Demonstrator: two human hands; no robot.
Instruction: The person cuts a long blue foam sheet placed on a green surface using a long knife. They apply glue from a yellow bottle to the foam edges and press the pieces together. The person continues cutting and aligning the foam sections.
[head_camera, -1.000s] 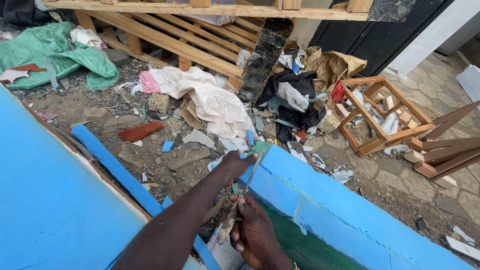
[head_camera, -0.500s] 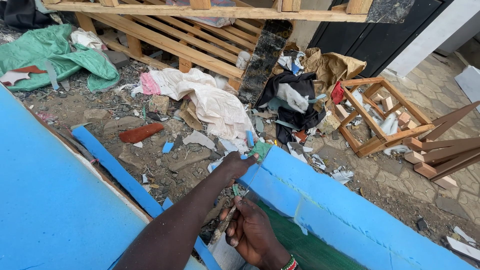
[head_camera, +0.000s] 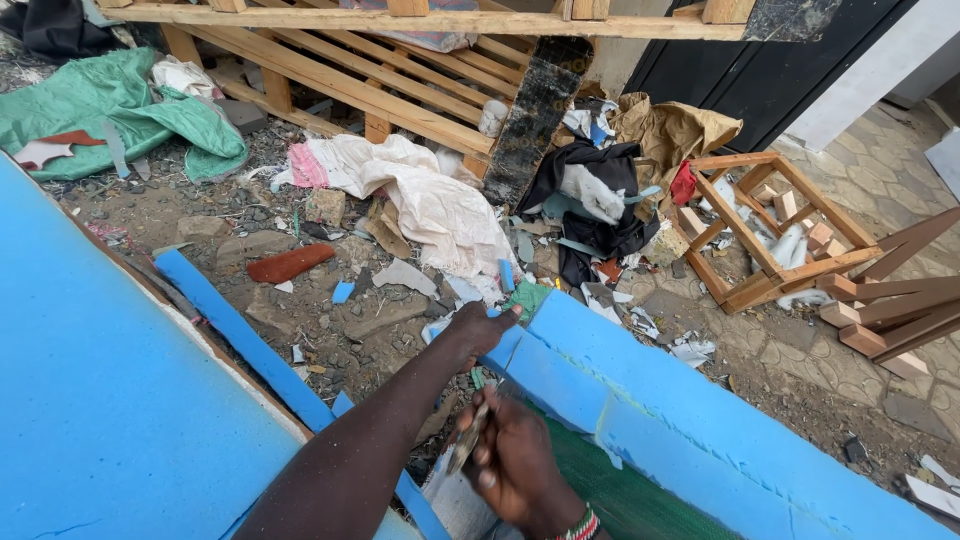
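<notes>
My left hand reaches forward and presses on the near end of a long blue foam piece, fingers curled over its corner. Closer to me, my right hand is closed round a thin metal-looking tool, blurred, its tip pointing up towards the left hand. A bead bracelet sits on the right wrist. Green mesh shows below the foam's inner edge. A narrow blue foam strip lies on the ground to the left.
A big blue foam sheet fills the lower left. Rubble, rags and a white cloth litter the ground. A wooden pallet lies beyond; a small wooden frame and offcuts sit on the right.
The tool in my right hand has drawn back from the foam's end towards me. My left hand stays on the foam's corner.
</notes>
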